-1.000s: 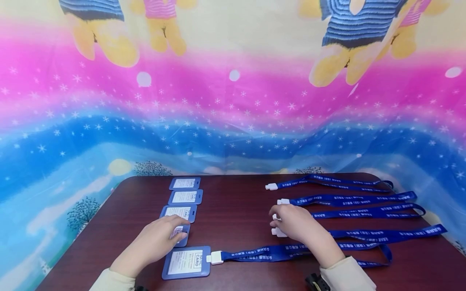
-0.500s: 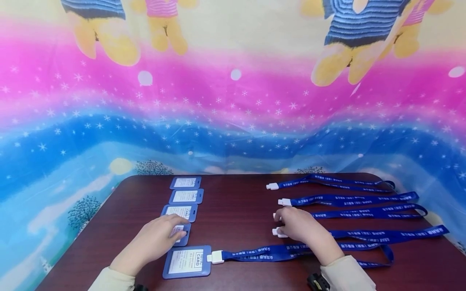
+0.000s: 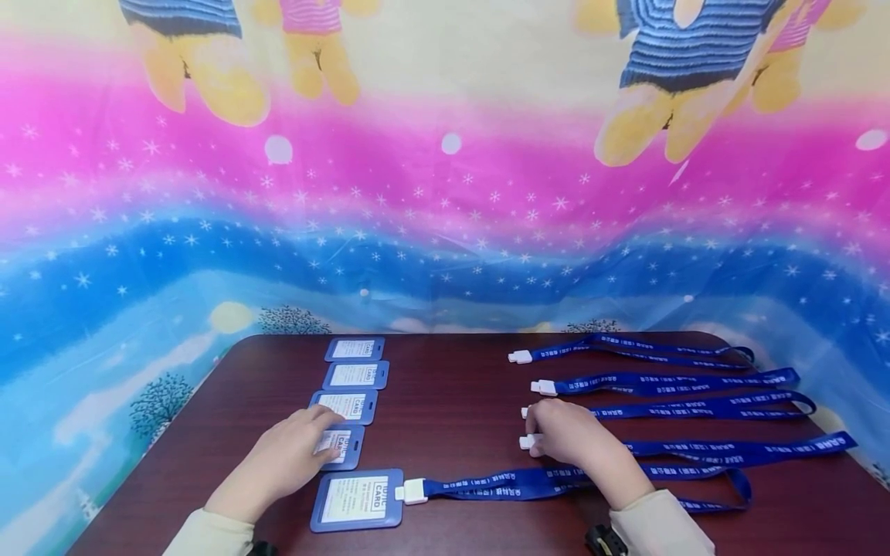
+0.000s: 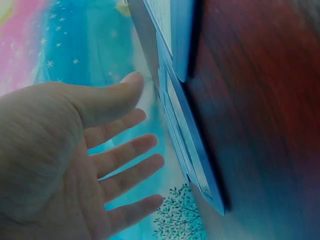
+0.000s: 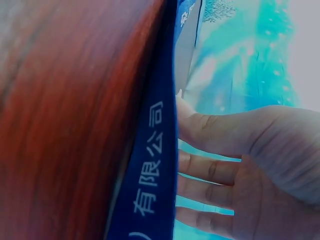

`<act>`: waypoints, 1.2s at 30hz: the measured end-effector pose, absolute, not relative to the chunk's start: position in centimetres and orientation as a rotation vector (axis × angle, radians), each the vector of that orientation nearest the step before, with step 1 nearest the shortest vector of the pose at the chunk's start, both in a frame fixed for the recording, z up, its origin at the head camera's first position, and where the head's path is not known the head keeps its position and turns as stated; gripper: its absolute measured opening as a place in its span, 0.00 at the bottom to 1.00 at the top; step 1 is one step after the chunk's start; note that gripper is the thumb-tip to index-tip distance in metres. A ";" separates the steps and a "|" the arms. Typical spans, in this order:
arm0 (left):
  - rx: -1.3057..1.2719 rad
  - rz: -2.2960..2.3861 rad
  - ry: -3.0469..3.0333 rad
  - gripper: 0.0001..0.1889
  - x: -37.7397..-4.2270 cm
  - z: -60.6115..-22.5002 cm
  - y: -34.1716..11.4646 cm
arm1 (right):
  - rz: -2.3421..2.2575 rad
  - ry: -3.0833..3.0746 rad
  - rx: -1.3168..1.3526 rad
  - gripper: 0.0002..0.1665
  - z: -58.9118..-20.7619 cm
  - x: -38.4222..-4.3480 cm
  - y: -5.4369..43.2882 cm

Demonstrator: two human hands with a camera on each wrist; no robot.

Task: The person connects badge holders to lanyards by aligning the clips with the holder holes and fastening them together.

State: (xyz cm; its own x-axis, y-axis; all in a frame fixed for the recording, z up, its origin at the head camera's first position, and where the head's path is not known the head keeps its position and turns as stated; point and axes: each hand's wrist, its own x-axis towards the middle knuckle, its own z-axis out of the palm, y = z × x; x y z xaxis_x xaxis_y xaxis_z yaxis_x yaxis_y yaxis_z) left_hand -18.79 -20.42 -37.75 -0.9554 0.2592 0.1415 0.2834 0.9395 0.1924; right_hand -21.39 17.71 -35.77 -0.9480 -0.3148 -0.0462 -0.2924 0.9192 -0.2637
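Observation:
In the head view, my left hand (image 3: 281, 459) is over the fourth blue badge holder (image 3: 345, 446) from the back, partly covering its left side. The left wrist view shows that hand's thumb and fingers apart, nothing between them, beside a row of badge holders (image 4: 187, 135). My right hand (image 3: 573, 436) pinches the white clip (image 3: 528, 442) of a blue lanyard (image 3: 758, 446) with its fingertips; the hand hides part of the strap. In the right wrist view, a printed lanyard strap (image 5: 150, 170) passes in front of the right fingers and hides their tips.
A finished-looking pair, a badge holder (image 3: 358, 502) joined to a lanyard (image 3: 528, 484), lies at the front. Three more badge holders, including a far one (image 3: 354, 349), stand in a column at left. Other lanyards, including one (image 3: 660, 351) at the back, lie to the right.
My left hand has drawn slightly left, uncovering more of the fourth badge holder. My right fingers have closed in on the white clip, moving a little nearer.

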 end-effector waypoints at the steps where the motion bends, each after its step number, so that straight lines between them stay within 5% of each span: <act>1: -0.414 -0.315 -2.982 0.24 -18.8 -37.8 -20.5 | -0.387 2.993 -0.477 0.11 -35.8 -21.4 17.7; 17: -0.367 -0.298 -3.079 0.29 -19.0 -38.5 -20.8 | -0.379 3.005 -0.471 0.12 -36.0 -21.2 17.5; 36: -0.426 -0.314 -3.084 0.24 -19.1 -38.6 -20.0 | -0.345 3.044 -0.491 0.13 -36.3 -21.1 17.3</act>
